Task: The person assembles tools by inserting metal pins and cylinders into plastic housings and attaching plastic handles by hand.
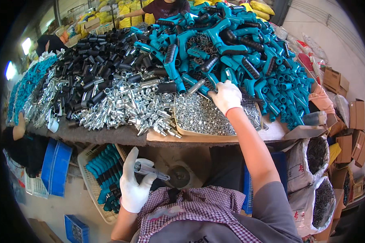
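Note:
My left hand point(134, 190), in a white glove, is held over my lap, its fingers and thumb around a shiny metal cylinder point(153, 171) with a narrower end pointing right. My right hand point(227, 98), gloved too, reaches forward to the back edge of a shallow tray point(209, 132) of small metal parts. Its fingers are drawn together, and what they pinch is hidden. Just left of them lies a metal tube point(196, 87). Beyond rises a heap of teal pistol-shaped housings point(221, 32) with black grips.
Silvery metal fittings point(125, 105) and black sleeves point(97, 60) pile up on the table to the left. Below stand a crate point(87, 162) of teal housings and a blue bin point(56, 166). White sacks point(308, 162) and cardboard boxes point(357, 115) are at right. Other people work beyond and at left.

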`<state>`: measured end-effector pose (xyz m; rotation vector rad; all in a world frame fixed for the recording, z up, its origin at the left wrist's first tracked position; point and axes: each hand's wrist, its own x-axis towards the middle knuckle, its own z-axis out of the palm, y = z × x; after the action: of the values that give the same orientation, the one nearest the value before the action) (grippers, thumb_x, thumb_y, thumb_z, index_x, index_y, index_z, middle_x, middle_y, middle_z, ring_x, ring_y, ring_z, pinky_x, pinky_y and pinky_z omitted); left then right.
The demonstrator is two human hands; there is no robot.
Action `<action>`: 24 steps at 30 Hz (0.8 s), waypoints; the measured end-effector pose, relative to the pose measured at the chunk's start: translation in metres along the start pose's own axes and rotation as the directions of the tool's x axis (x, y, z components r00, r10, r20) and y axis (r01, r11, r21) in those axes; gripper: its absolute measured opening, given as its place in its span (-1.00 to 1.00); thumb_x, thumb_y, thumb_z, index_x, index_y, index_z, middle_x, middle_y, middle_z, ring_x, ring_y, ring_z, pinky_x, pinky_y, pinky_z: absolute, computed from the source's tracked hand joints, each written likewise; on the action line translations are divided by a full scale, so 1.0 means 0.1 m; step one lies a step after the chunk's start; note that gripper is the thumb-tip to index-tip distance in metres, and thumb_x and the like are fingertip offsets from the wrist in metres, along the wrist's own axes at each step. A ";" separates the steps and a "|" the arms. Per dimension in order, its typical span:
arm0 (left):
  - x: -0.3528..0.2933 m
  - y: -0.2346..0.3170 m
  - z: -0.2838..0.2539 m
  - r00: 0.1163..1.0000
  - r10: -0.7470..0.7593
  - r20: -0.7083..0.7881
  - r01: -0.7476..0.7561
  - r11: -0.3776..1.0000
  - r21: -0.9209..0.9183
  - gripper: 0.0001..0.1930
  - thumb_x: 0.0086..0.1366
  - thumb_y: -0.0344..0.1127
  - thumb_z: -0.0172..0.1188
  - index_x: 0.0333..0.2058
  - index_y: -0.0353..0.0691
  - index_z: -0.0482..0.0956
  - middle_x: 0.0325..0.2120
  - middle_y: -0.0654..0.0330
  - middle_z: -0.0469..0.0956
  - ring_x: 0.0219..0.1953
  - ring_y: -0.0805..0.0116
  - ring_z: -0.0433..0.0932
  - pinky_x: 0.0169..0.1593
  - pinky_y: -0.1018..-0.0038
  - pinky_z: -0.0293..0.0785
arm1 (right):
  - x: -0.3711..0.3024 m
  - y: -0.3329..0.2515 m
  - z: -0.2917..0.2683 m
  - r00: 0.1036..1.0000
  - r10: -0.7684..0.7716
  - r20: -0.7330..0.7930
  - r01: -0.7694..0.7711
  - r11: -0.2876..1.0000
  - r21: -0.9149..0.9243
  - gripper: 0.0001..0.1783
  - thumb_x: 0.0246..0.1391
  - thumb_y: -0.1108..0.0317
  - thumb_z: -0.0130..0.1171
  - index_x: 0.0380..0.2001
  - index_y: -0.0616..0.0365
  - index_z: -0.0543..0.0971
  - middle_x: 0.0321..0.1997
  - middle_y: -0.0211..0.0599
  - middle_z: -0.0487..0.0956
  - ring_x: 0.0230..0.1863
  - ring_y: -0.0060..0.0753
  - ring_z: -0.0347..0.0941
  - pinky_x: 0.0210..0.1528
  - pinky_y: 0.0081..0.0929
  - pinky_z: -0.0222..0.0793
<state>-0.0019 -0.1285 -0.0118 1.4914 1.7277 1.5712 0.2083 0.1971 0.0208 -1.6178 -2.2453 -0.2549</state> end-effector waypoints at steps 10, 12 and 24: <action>-0.04 -0.11 -0.02 0.997 0.030 -0.064 -0.036 0.995 -0.092 -0.09 0.24 -0.01 0.37 0.37 -0.35 0.10 -0.22 0.02 0.58 -0.35 0.29 0.65 -0.21 0.45 0.59 | -0.05 0.14 -0.09 0.986 0.049 -0.157 0.025 0.900 0.435 -0.62 0.00 0.10 0.29 -0.30 0.24 0.62 -0.34 -0.02 0.67 -0.25 0.01 0.62 -0.14 -0.19 0.53; -0.03 -0.12 -0.04 0.995 0.029 -0.096 -0.044 0.986 -0.159 -0.13 0.28 -0.06 0.35 0.37 -0.34 0.09 -0.21 0.03 0.57 -0.36 0.31 0.63 -0.23 0.45 0.58 | -0.22 0.07 -0.23 0.993 0.120 -0.014 -0.066 0.634 0.770 -0.67 0.00 0.21 0.28 -0.27 0.26 0.63 -0.43 -0.13 0.66 -0.35 -0.25 0.62 -0.24 -0.39 0.49; 0.26 -0.06 0.09 0.946 0.029 -0.322 -0.162 0.904 -0.396 -0.26 0.36 -0.15 0.28 0.34 -0.37 0.13 -0.17 0.02 0.58 -0.37 0.41 0.56 -0.35 0.54 0.53 | -1.88 -0.70 -0.37 0.913 -0.305 0.270 -0.061 0.553 0.831 -0.74 -0.02 0.31 0.29 -0.27 0.22 0.56 -0.40 0.01 0.63 -0.33 0.12 0.61 -0.24 -0.16 0.53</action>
<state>-0.0074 -0.1008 -0.0106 1.1763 1.3480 2.1615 0.2015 -0.0036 -0.0138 -0.9995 -2.1688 1.0646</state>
